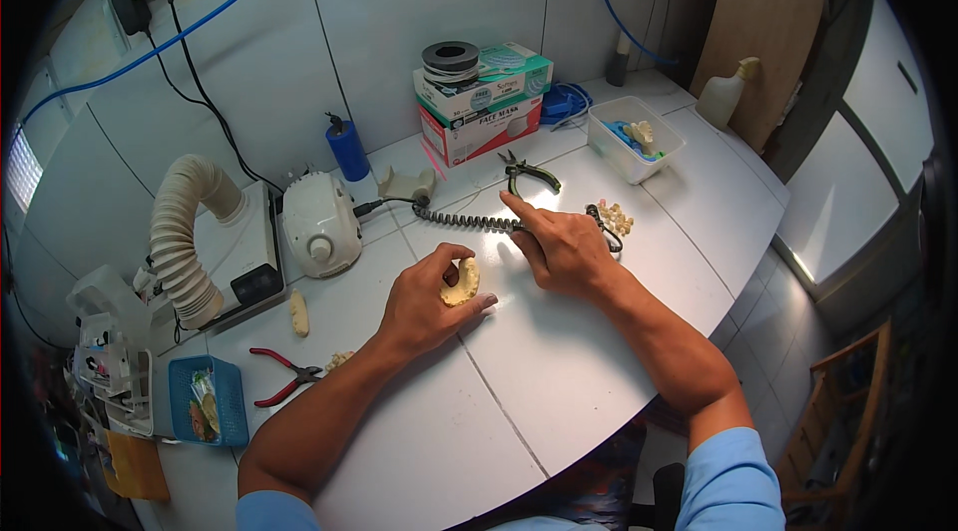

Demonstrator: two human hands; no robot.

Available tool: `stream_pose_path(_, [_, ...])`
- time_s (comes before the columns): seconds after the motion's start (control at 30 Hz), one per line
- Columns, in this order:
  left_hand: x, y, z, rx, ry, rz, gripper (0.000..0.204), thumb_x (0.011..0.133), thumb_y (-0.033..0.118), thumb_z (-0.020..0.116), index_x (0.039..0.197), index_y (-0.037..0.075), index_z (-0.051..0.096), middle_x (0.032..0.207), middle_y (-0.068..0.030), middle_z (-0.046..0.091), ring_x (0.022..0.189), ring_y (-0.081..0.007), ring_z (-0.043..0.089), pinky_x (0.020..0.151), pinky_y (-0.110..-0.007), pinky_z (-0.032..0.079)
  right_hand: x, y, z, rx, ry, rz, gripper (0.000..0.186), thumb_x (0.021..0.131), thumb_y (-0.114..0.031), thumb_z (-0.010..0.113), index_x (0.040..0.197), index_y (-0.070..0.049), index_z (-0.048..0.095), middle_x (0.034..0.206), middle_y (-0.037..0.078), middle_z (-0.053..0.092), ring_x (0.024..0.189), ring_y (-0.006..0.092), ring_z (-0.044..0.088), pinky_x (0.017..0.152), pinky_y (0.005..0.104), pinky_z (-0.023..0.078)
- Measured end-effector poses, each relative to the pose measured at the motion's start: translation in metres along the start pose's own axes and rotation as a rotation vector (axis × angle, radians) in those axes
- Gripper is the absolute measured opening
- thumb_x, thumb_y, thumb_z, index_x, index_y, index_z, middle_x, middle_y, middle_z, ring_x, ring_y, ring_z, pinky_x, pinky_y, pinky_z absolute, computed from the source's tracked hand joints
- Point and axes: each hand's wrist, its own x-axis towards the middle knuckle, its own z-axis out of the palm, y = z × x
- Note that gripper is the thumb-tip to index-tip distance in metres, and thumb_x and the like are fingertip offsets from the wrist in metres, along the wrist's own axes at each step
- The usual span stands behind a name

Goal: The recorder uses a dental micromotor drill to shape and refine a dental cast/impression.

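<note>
My left hand (417,299) grips a small cream-coloured dental cast (461,285) between thumb and fingers, curved like a horseshoe, just above the white tiled table. To its right, my right hand (567,247) is over the table with index finger and thumb stretched apart; its other fingers are hidden from view. A black coiled cord (464,221) runs under this hand from the white motor unit (321,225), and a dark loop of it shows at the hand's far side. Beside that loop lies a pile of small cream pieces (616,220). No held tool shows in my right hand.
Green-handled pliers (529,174) lie beyond my right hand, red-handled pliers (284,377) beside my left forearm. Mask and glove boxes (481,132), a clear tub (636,140) and a blue bottle (346,148) stand behind. At left are a ribbed hose (180,232) and blue basket (208,401).
</note>
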Motion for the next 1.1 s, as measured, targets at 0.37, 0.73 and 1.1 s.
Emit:
stream_pose_path(0.37, [0.001,0.003,0.001,0.026,0.006,-0.017,0.059,0.084,0.033,0.096,0.126,0.002,0.068,0.085,-0.0088,0.069,0.074,-0.0207,0.067,0.072,-0.036,0.055,-0.004,-0.021,-0.006,0.093,-0.161,-0.029,0.022,0.101,-0.018,0.074,0.117,-0.005,0.067,0.090,0.016,0.078,0.078,0.0378,0.076,0.068,0.0471,0.059])
stream_pose_path(0.73, [-0.002,0.003,0.002,0.033,0.015,-0.027,0.060,0.084,0.034,0.097,0.126,0.002,0.069,0.086,-0.0086,0.068,0.077,-0.0206,0.067,0.072,-0.036,0.055,-0.005,-0.016,-0.011,0.155,-0.185,-0.036,0.020,0.103,-0.024,0.071,0.105,-0.006,0.063,0.082,0.014,0.073,0.075,0.0375,0.074,0.067,0.0493,0.057])
stream_pose_path(1.1, [-0.001,0.007,-0.001,0.055,-0.007,-0.072,0.059,0.083,0.034,0.096,0.126,0.004,0.069,0.091,-0.0106,0.070,0.081,-0.0240,0.071,0.075,-0.038,0.058,-0.003,-0.018,-0.017,0.182,-0.249,-0.025,0.018,0.101,-0.021,0.074,0.103,-0.006,0.067,0.083,0.013,0.072,0.073,0.0353,0.073,0.065,0.0469,0.056])
